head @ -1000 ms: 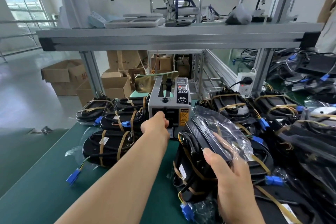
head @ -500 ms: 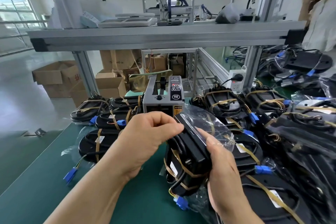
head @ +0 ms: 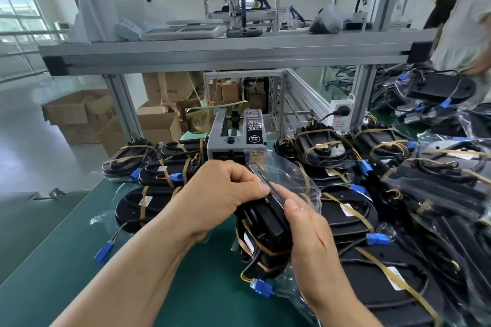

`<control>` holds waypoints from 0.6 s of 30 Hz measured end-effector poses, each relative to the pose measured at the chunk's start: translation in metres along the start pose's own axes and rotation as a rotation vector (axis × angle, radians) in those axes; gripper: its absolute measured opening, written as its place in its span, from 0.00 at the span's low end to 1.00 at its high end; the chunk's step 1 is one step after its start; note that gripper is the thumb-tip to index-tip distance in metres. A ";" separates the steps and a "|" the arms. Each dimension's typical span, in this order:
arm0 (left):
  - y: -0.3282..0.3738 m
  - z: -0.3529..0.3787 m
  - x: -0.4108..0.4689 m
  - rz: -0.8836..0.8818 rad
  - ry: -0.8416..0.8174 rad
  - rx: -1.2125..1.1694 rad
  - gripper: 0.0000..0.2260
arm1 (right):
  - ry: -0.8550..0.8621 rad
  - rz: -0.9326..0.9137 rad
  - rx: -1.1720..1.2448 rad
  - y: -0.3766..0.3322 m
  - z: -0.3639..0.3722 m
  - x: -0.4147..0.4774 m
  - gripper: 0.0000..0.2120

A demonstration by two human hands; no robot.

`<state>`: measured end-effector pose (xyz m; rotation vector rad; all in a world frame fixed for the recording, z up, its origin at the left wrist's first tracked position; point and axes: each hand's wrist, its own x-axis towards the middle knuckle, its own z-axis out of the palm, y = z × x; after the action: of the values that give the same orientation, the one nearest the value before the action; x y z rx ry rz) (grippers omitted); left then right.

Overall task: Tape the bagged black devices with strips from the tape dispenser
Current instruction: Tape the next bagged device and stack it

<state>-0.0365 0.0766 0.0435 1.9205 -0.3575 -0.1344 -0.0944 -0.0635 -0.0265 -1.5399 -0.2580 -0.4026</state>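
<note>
A black device in a clear plastic bag (head: 263,236) stands on edge on the green mat in front of me. My right hand (head: 310,236) grips its right side with the thumb on the folded bag flap. My left hand (head: 223,194) pinches a clear tape strip (head: 261,180) against the top of that flap. The grey tape dispenser (head: 235,141) sits just behind my hands, its slot partly hidden by my left fingers.
Taped bagged devices (head: 148,175) lie piled left of the dispenser, and several more (head: 398,207) crowd the right side of the mat. An aluminium shelf (head: 225,53) spans overhead. Cardboard boxes (head: 79,114) stand on the floor left. Another person (head: 467,21) stands at far right.
My left hand left the dispenser with a tape strip and came back to the bagged device, now pressing on its top. The right hand shifted up along the bag.
</note>
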 end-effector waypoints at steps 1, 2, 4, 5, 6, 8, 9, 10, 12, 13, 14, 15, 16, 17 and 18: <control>0.000 0.000 0.000 -0.003 -0.001 -0.005 0.06 | 0.004 -0.003 -0.001 -0.001 0.000 0.000 0.23; 0.000 0.000 0.001 -0.003 -0.004 -0.004 0.06 | 0.004 -0.002 0.000 -0.001 0.000 -0.001 0.23; -0.001 -0.001 0.002 0.001 -0.008 0.010 0.06 | 0.007 0.002 0.005 0.000 0.000 -0.001 0.22; -0.001 -0.001 0.002 0.004 -0.005 0.018 0.07 | 0.011 0.004 0.011 0.001 -0.001 -0.002 0.21; -0.001 -0.001 0.003 0.007 0.000 0.025 0.07 | 0.017 0.008 0.016 0.001 -0.001 -0.001 0.21; -0.002 -0.001 0.004 0.012 0.015 0.038 0.07 | 0.022 0.019 0.028 0.001 -0.001 -0.001 0.20; -0.003 -0.001 0.004 0.012 0.023 0.041 0.07 | 0.022 0.024 0.031 0.001 -0.001 -0.001 0.20; -0.003 -0.001 0.005 0.013 0.029 0.043 0.07 | 0.022 0.028 0.033 0.001 -0.001 -0.002 0.20; -0.004 -0.001 0.005 0.016 0.031 0.047 0.06 | 0.029 0.046 0.041 0.004 -0.001 -0.002 0.19; -0.004 -0.002 0.005 0.017 0.030 0.048 0.06 | 0.034 0.057 0.044 0.005 -0.002 -0.002 0.18; -0.004 -0.002 0.005 0.019 0.030 0.050 0.06 | 0.038 0.066 0.038 0.007 -0.002 -0.002 0.18; -0.004 -0.001 0.005 0.023 0.031 0.053 0.06 | 0.039 0.072 0.029 0.008 -0.002 -0.002 0.18; -0.005 -0.001 0.005 0.027 0.032 0.056 0.06 | 0.038 0.078 0.027 0.010 -0.002 -0.002 0.19; -0.005 -0.001 0.004 0.030 0.035 0.054 0.06 | 0.037 0.083 0.026 0.010 -0.002 -0.002 0.19; -0.006 -0.001 0.004 0.031 0.037 0.052 0.06 | 0.037 0.085 0.020 0.011 -0.002 -0.002 0.19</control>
<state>-0.0311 0.0784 0.0392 1.9650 -0.3691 -0.0691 -0.0917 -0.0655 -0.0369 -1.5167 -0.1666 -0.3596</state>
